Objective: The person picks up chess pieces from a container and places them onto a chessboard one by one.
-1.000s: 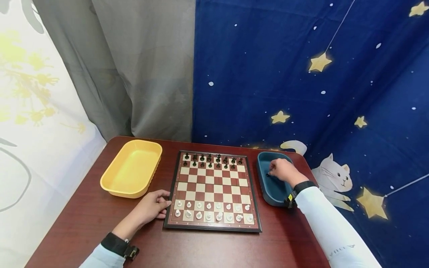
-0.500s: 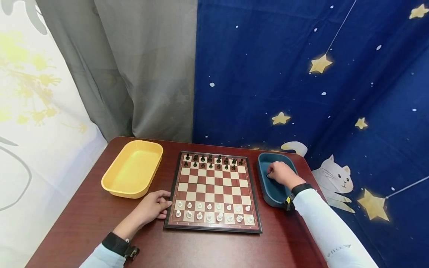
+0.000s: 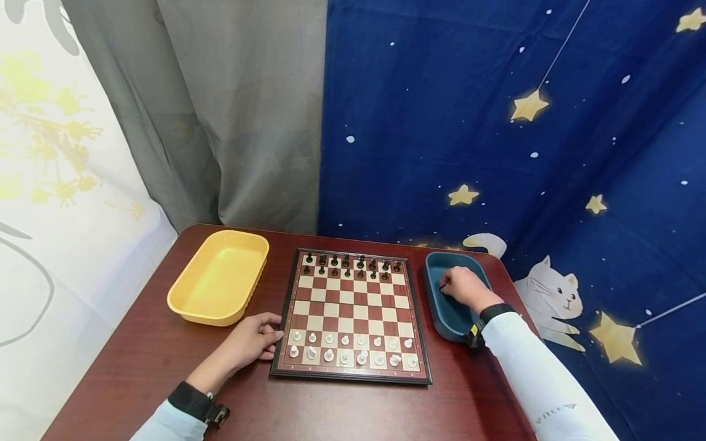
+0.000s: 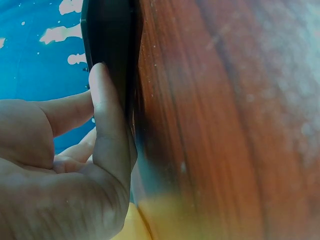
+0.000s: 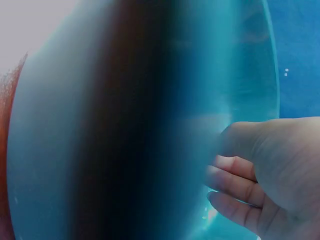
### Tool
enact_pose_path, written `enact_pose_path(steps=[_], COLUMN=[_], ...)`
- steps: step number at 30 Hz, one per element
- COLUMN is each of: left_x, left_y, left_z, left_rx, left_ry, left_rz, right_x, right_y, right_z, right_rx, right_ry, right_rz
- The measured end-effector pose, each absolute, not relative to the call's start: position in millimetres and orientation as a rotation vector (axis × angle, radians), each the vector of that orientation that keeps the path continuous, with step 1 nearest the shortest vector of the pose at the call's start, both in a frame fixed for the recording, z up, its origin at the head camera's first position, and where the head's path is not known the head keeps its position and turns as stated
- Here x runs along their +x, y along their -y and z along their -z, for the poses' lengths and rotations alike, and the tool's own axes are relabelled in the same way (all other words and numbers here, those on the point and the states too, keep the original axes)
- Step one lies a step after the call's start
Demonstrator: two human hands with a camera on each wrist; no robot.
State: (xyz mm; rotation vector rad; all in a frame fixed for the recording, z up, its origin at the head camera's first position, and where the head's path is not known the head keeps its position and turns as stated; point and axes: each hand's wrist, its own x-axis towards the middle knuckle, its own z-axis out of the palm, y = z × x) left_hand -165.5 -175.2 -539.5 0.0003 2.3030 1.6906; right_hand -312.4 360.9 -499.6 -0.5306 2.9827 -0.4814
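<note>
A chessboard (image 3: 342, 306) lies in the middle of the dark red table (image 3: 331, 410). Black pieces (image 3: 353, 265) stand in its two far rows, white pieces (image 3: 347, 346) in its two near rows. My left hand (image 3: 254, 340) rests on the table, thumb and loosely curled fingers against the board's left edge (image 4: 107, 40). My right hand (image 3: 463, 288) reaches into the blue tray (image 3: 449, 321) right of the board. Its fingers are curled and seem to pinch a small dark chess piece (image 3: 443, 286) at their tips. The right wrist view shows only the curled fingers (image 5: 235, 175) against the tray's wall (image 5: 150, 125).
A yellow tray (image 3: 220, 275) with nothing visible inside sits left of the board. Curtains hang close behind the table: grey at the back left, blue with stars at the back right. The table's right edge runs just beyond the blue tray.
My right hand has drawn slightly nearer inside the blue tray and curled tighter. The left hand and the board have stayed put.
</note>
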Motion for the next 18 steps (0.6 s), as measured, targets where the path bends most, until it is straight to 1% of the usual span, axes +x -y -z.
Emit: enact_pose_path(steps=[6,11,18], left_x=[-166.0,-166.2,-166.5], left_y=[175.4,175.5,174.3], left_z=[539.4,539.3,540.6], left_rx=[-0.005,-0.012,-0.025], left_ry=[-2.309,-2.312,-2.307], left_rz=[-1.681,-1.68,-1.682], right_x=[-309.0,-309.8,-311.5], right_y=[-351.7,-338.7,-304.3], right_z=[478.5,458.8,442.9], right_rx=[-0.476,-0.488,-0.516], right_ry=[-2.998,-3.03,-3.019], right_rz=[0.464,0.466,0.455])
